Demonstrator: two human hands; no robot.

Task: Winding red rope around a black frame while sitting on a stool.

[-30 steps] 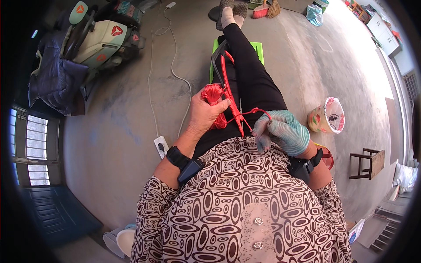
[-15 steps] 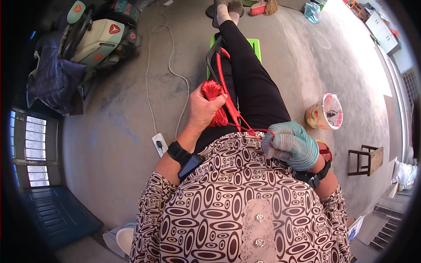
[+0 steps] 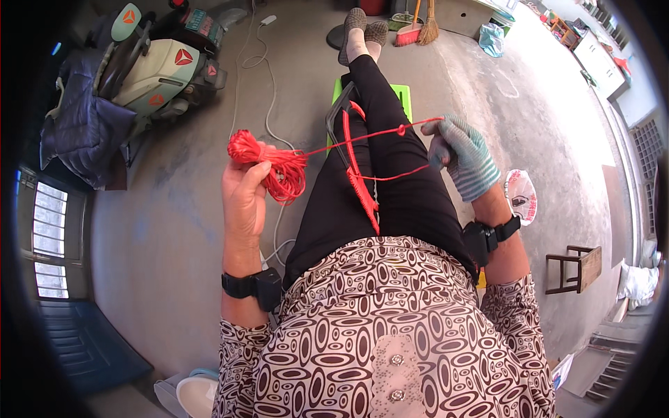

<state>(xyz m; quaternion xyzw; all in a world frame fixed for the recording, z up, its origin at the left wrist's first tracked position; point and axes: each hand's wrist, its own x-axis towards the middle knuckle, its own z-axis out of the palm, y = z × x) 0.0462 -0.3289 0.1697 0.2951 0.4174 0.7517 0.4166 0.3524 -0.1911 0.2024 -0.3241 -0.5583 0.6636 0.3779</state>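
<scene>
My bare left hand (image 3: 244,198) is closed round a bundle of red cord (image 3: 286,174), held out over the floor left of my thigh. My right hand (image 3: 465,157), in a striped teal and grey knitted glove, grips a strand of that cord above my right thigh. The strand (image 3: 366,135) runs nearly straight between both hands and has a small knot near the right one. From the glove a second, slacker strand goes back to a curved dark frame (image 3: 334,125) lying along my legs. One side of this frame is wrapped in red cord (image 3: 360,184).
A green plastic stool (image 3: 402,97) stands beneath my lower legs. On the right are a flowered waste bin (image 3: 521,197) and a small wooden stool (image 3: 582,270). A scooter (image 3: 157,76) is parked at far left. White cable (image 3: 270,104) trails across the floor.
My hands have spread apart and moved forward, off my waist. The left carried the cord bundle to the left; the strand between them is now drawn out across my legs.
</scene>
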